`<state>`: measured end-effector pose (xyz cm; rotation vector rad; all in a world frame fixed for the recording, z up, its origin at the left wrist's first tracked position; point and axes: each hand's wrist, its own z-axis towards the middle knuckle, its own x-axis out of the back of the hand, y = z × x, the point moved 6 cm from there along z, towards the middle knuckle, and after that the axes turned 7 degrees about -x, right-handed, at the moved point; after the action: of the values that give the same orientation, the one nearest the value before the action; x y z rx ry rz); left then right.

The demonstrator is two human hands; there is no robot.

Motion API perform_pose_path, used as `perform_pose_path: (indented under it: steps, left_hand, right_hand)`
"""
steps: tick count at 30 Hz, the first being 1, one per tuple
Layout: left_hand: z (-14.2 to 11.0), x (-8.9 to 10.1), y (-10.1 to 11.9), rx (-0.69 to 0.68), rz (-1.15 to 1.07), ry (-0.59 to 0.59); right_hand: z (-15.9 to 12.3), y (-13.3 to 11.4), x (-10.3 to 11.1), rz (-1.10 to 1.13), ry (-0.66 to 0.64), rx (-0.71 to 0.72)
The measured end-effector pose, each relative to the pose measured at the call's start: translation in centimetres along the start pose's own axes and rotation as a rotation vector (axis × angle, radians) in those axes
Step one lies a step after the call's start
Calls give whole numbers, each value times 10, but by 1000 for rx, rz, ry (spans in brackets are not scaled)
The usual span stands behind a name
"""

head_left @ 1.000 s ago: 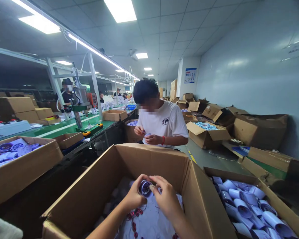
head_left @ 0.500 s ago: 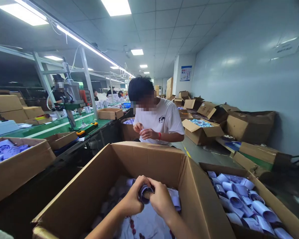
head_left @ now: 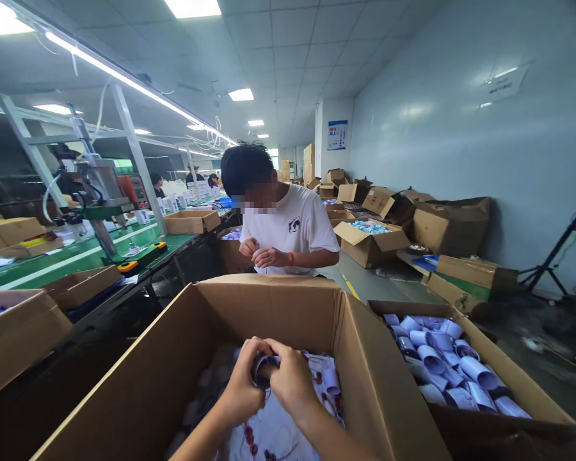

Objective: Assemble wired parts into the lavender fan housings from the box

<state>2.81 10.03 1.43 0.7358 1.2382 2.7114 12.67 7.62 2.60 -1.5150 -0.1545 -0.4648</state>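
Over the big cardboard box [head_left: 264, 301] I hold a short pale-violet cylindrical shell [head_left: 258, 379], its dark open end facing me. My left hand [head_left: 242, 387] is wrapped round its left side. From the right, my right hand [head_left: 292, 381] grips the same shell, with fingers reaching into its opening; what they touch inside is hidden. Below, in the box, lie white material and dark red round parts [head_left: 250, 438] with thin wires. Another violet shell [head_left: 331, 381] rests at the right inside the box.
To the right, a carton [head_left: 513, 410] holds many violet shells. A co-worker [head_left: 288, 224] in a white T-shirt handles something small beyond the box. At left are a green conveyor bench [head_left: 139, 256] and a press machine [head_left: 98, 192]. A black tripod [head_left: 552, 256] stands far right.
My view has swung slightly right, so the surroundings shift left. Both hands still hold the shell, with the right hand's fingers further over its opening.
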Motion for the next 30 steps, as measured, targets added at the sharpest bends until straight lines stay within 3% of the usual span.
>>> perform_pose_path:
  steps: [4, 8, 11, 13, 15, 18, 21, 24, 26, 27, 28, 30]
  left_hand:
    - [-1, 3, -9, 73, 17, 0]
    - [3, 4, -3, 91, -6, -7]
    - [6, 0, 4, 41, -84, -45]
    - [8, 2, 5, -40, -73, -21]
    - [11, 10, -1, -105, -2, 44]
    - [20, 22, -23, -55, 111, 112]
    - [28, 24, -42, 67, 163, 90]
    - [34, 14, -43, 78, 239, 35]
    - [38, 5, -42, 75, 296, -27]
    - [39, 4, -44, 95, 302, -32]
    - [40, 3, -47, 115, 307, -40]
    - [41, 6, -55, 152, 318, -46]
  right_hand:
    - [4, 4, 0, 87, -32, -23]
    - [10, 10, -1, 199, -83, -48]
    - [13, 11, 3, 309, -180, -65]
    - [15, 15, 20, 367, -193, -80]
    - [17, 26, 53, 393, -96, -106]
    - [13, 61, 131, 354, 204, -212]
    - [-2, 100, 212, 214, 507, -377]
    - [-12, 112, 264, 37, 691, -446]
    - [-2, 101, 267, -57, 674, -414]
    - [8, 92, 257, -89, 609, -376]
    - [20, 82, 239, -113, 513, -329]
    - [46, 66, 181, -147, 260, -242]
